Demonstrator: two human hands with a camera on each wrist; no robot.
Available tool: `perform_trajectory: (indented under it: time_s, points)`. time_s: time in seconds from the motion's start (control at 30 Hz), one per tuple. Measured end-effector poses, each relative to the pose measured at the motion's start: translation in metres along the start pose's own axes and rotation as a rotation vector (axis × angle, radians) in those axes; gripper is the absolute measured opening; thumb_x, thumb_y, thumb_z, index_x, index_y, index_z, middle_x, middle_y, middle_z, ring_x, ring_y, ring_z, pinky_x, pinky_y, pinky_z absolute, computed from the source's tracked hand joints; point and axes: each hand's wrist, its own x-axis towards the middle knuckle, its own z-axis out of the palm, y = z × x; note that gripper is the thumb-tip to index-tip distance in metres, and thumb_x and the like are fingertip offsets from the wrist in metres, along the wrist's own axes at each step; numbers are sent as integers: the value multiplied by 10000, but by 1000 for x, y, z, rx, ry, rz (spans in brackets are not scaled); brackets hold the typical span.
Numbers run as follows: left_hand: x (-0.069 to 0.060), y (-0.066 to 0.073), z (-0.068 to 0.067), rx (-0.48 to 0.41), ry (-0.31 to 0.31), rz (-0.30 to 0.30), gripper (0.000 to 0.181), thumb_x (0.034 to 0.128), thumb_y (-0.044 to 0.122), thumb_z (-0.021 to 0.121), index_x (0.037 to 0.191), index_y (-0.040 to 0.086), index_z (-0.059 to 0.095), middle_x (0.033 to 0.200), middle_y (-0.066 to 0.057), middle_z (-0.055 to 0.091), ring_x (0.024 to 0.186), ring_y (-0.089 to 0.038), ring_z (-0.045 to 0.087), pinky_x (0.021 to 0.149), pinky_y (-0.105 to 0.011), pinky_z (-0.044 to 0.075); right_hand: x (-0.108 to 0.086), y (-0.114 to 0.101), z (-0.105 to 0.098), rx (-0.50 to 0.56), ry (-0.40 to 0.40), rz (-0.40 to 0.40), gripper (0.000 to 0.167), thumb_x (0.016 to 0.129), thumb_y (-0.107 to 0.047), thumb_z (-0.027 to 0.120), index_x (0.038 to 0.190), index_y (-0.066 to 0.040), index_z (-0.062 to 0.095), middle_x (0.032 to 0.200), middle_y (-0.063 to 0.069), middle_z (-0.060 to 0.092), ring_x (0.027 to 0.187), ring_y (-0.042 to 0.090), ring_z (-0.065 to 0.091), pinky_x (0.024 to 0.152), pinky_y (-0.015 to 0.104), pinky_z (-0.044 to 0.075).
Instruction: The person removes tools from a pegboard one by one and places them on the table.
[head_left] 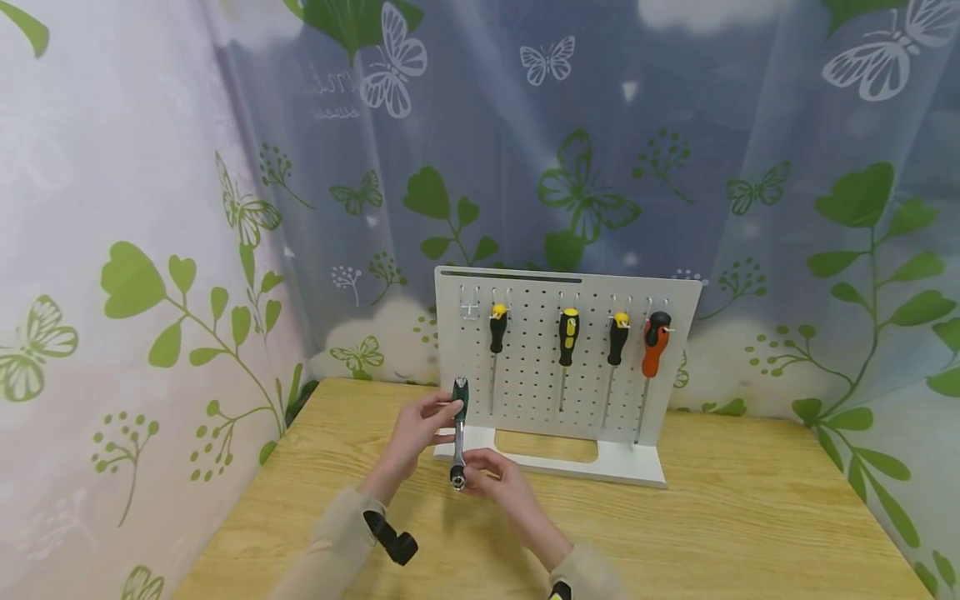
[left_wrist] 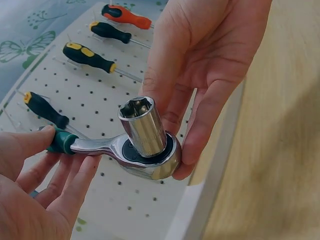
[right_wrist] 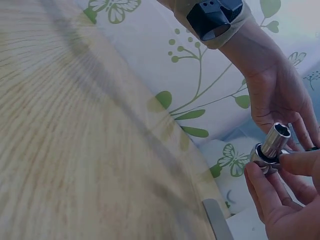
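A chrome ratchet wrench (head_left: 460, 434) with a dark green handle is held between both hands, in front of a white pegboard (head_left: 536, 367). My left hand (head_left: 412, 428) grips its handle, thumb on one side and fingers on the other. At the other end, my right hand (head_left: 504, 483) pinches the ratchet head (left_wrist: 172, 159) between thumb and fingers. A shiny socket (left_wrist: 144, 131) sits on that head, its hollow end facing up towards the left wrist camera. The socket (right_wrist: 276, 141) also shows in the right wrist view, where the handle is mostly out of frame.
On the pegboard hang several screwdrivers: a thin yellow-and-black one (head_left: 498, 332), a thicker one (head_left: 569, 340), another yellow-topped one (head_left: 618, 340) and a red-and-black one (head_left: 655, 346). A bare hook (head_left: 469, 307) is at its upper left. The board's base stands on a wooden table (head_left: 720, 525).
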Motion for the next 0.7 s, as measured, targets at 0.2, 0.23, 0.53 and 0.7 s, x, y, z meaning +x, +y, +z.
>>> perform_trajectory:
  time_s: [0.2, 0.23, 0.53, 0.7]
  points:
    - [-10, -14, -3, 10, -19, -34, 356, 985, 189, 686, 1237, -57, 638, 1062, -173, 732, 901, -232, 722, 809, -449, 636, -5, 13, 3, -22, -26, 27, 339, 970, 5, 629, 1260, 170, 569, 1054, 121, 691, 924, 148, 696, 881, 354, 618]
    - [-12, -17, -3, 12, -20, -41, 354, 985, 189, 686, 1237, -56, 638, 1061, -172, 733, 901, -231, 722, 817, -454, 634, -6, 16, 3, -28, -29, 32, 337, 964, 11, 632, 1253, 173, 572, 1050, 120, 692, 923, 152, 697, 879, 357, 619]
    - [-25, -40, -10, 15, -23, -91, 368, 994, 181, 671, 1243, -87, 623, 1068, -204, 731, 934, -312, 720, 793, -463, 638, -13, 28, 10, -79, -70, 83, 275, 943, 51, 627, 1168, 204, 588, 992, 138, 701, 867, 175, 712, 858, 418, 626]
    - [-29, -52, -14, 17, -50, -112, 376, 994, 192, 672, 1242, -87, 622, 1054, -190, 736, 908, -265, 722, 768, -422, 646, -17, 36, 12, -103, -81, 118, 243, 927, 74, 637, 1136, 190, 596, 972, 115, 694, 877, 183, 705, 833, 395, 633]
